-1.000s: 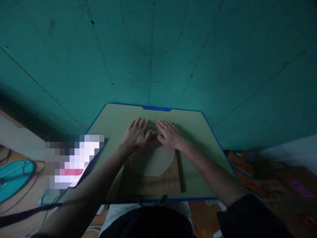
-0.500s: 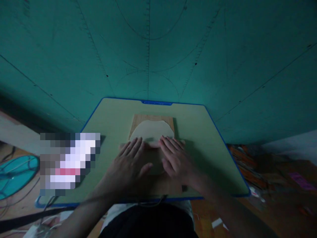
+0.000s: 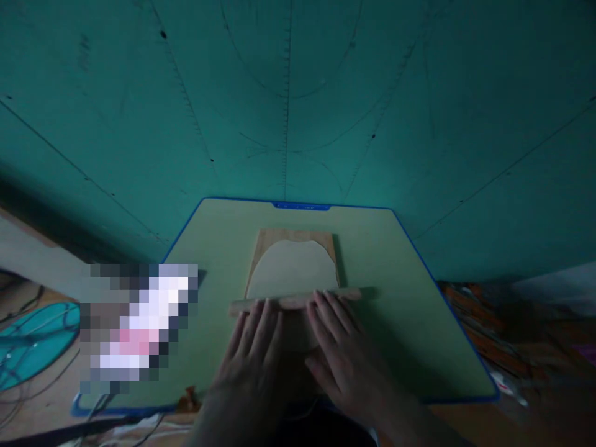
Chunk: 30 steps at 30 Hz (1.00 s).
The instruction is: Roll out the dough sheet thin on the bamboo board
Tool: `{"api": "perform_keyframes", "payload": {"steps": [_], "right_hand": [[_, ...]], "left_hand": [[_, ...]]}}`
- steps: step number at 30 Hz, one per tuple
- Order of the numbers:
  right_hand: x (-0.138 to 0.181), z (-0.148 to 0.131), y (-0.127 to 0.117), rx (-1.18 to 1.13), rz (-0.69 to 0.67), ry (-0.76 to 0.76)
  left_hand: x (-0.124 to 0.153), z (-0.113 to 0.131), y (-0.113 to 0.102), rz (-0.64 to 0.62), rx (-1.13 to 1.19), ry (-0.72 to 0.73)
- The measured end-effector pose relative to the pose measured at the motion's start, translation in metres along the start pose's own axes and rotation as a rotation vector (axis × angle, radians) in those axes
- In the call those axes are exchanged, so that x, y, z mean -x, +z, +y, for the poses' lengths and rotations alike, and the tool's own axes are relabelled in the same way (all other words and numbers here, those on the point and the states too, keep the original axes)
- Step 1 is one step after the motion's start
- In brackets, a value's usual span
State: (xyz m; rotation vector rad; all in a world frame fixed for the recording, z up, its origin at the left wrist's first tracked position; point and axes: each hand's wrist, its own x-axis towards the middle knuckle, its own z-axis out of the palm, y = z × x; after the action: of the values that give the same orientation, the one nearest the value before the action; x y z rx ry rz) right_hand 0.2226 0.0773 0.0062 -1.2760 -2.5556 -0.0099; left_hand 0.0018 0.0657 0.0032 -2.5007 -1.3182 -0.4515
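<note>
A pale round of flattened dough (image 3: 292,267) lies on a wooden board (image 3: 266,239), which sits on a green tray-like table with a blue rim (image 3: 210,242). A thin wooden rolling pin (image 3: 298,300) lies across the near part of the dough. My left hand (image 3: 251,351) and my right hand (image 3: 338,347) rest flat side by side behind the pin. Their fingers are stretched out and the fingertips touch the pin.
A teal wall with drawn lines (image 3: 298,93) rises right behind the table. A blurred-out patch (image 3: 137,326) covers the table's left corner. A teal fan (image 3: 32,341) and cables lie on the floor at the left. Clutter lies on the floor at the right (image 3: 488,323).
Both hands slid back toward me with the rolling pin, from the far edge of the dough to its near part. The dough's far half has come into view.
</note>
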Motion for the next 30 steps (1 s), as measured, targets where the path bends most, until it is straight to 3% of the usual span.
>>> {"api": "perform_keyframes", "payload": {"steps": [3,6,12,15,18,21,26,30], "right_hand": [[0.000,-0.010,-0.001,-0.012,-0.028,0.027],[-0.028,-0.006,0.003,-0.040,-0.087,0.045],[-0.131,0.029,0.016,-0.055,-0.165,0.022],[-0.187,0.045,0.021,-0.048,-0.237,0.087],[-0.216,0.051,0.024,-0.031,-0.232,0.091],[-0.197,0.045,0.024,-0.023,-0.160,0.038],[-0.089,0.015,0.005,-0.097,-0.127,-0.086],[-0.021,-0.012,-0.015,-0.074,-0.118,-0.049]], "left_hand": [[0.008,-0.004,-0.011,-0.062,0.111,0.004],[-0.002,-0.022,-0.020,-0.077,0.262,-0.025],[0.001,-0.036,-0.033,0.077,0.435,-0.317],[0.011,-0.034,-0.035,0.071,0.478,-0.394],[0.019,-0.033,-0.034,0.079,0.487,-0.412],[0.025,-0.033,-0.032,0.146,0.471,-0.459],[0.035,-0.036,-0.026,0.174,0.489,-0.543],[0.035,-0.034,-0.019,0.147,0.559,-0.575]]}}
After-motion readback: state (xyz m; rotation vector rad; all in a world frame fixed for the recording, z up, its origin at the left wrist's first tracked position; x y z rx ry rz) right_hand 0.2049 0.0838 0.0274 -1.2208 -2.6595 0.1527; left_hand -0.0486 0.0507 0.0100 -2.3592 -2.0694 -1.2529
